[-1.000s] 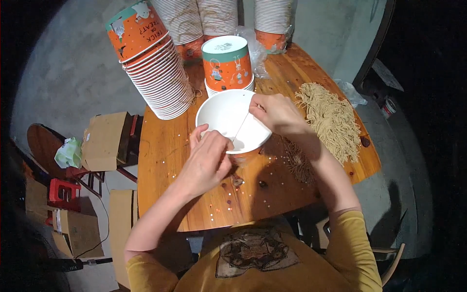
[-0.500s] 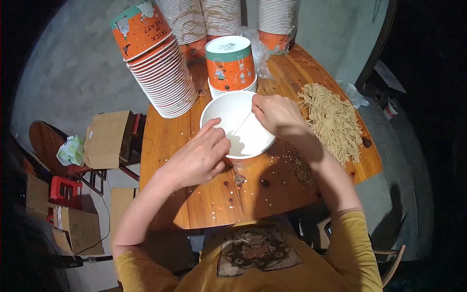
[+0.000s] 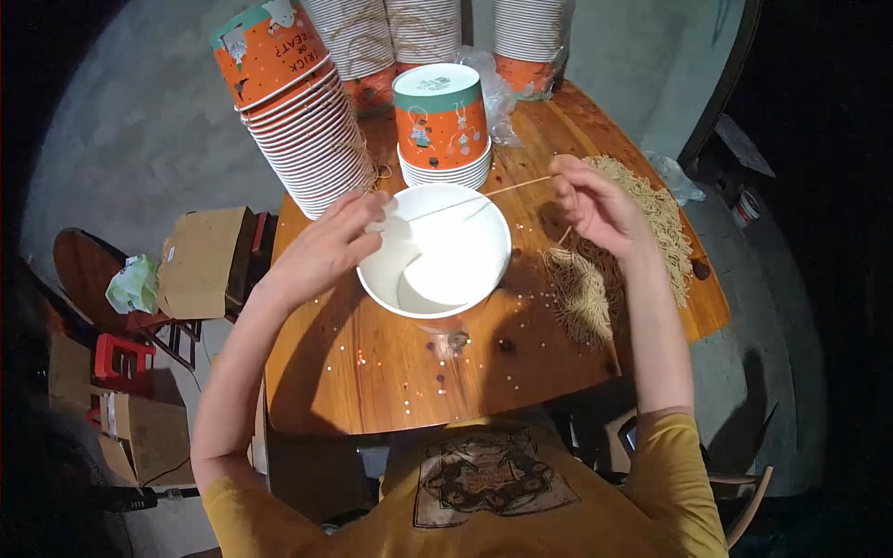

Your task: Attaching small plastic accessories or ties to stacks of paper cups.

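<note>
We stretch a tan cord (image 3: pixel 516 189) over the open white bucket (image 3: pixel 381 270), right hand (image 3: pixel 603 206) pinching it rightward, left hand (image 3: pixel 333 240) curled by the left rim, grip unclear. Beyond the bucket, a tilted stack (image 3: pixel 302 149) already trails strands; whether ours is fastened, we cannot tell.

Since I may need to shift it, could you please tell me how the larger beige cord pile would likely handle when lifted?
The larger beige cord pile would probably flop, as its thin strands lie bent and curled. It may also tangle or shed strands, since they overlap loosely.
</note>
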`<move>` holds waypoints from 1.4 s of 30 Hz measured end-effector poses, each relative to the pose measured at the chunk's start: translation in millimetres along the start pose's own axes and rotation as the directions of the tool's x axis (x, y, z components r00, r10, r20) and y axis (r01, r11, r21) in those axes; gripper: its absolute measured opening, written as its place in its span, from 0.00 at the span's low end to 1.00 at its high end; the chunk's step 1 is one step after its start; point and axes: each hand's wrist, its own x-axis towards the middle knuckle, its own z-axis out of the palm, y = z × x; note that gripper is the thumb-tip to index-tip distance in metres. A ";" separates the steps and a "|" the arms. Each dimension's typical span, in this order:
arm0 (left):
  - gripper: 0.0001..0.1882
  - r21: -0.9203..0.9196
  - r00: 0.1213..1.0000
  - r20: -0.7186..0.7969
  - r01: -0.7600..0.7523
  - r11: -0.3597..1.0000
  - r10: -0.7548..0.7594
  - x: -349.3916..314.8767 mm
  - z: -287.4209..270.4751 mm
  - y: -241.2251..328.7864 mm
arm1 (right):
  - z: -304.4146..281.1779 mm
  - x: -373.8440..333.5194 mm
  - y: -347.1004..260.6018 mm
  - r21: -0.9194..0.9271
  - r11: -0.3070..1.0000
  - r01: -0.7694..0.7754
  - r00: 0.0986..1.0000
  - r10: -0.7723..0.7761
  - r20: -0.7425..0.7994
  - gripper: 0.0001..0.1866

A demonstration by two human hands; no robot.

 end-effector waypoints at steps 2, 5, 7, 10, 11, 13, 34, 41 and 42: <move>0.13 0.052 1.000 0.020 0.000 0.999 -0.001 1.6 -1.4 -2.8 | -19.8 -11.0 4.5 0.277 0.959 0.056 0.992 -0.084 0.092 0.11; 0.18 -0.365 0.946 0.065 0.320 0.874 -0.319 3.0 -6.2 -1.0 | -11.7 -29.5 11.6 0.324 0.925 0.200 0.980 -0.196 -0.043 0.12; 0.20 -0.403 0.929 0.072 0.360 0.841 -0.362 1.5 -1.7 -8.2 | -16.3 -41.0 14.0 0.351 0.911 0.218 0.972 -0.236 0.011 0.12; 0.23 -0.442 0.909 0.099 0.405 0.801 -0.405 6.1 -1.9 -12.6 | -31.3 -57.6 19.7 0.288 0.929 0.231 0.965 -0.257 0.055 0.12; 0.23 -0.426 0.909 0.090 0.404 0.810 -0.407 6.1 -1.3 -15.4 | -34.0 -61.7 20.6 0.290 0.928 0.232 0.965 -0.257 0.051 0.12; 0.24 -0.342 0.931 0.089 0.361 0.868 -0.353 4.8 -1.1 -22.1 | -34.1 -68.0 22.9 0.502 0.824 0.261 0.933 -0.348 0.086 0.12; 0.13 -0.923 0.882 0.298 0.168 -0.347 -0.365 81.5 21.4 169.7 | 67.2 -54.0 60.1 -0.368 0.833 0.413 0.908 -0.406 0.101 0.13; 0.13 -0.901 0.857 0.368 0.425 0.092 -0.360 69.4 4.7 154.1 | 48.3 -64.5 51.8 -0.968 0.240 -0.074 0.966 -0.223 -0.129 0.13; 0.13 -0.783 0.848 0.337 0.494 0.379 -0.408 69.6 -3.0 150.8 | 47.7 -65.2 54.3 -0.968 0.241 -0.074 0.966 -0.224 -0.129 0.13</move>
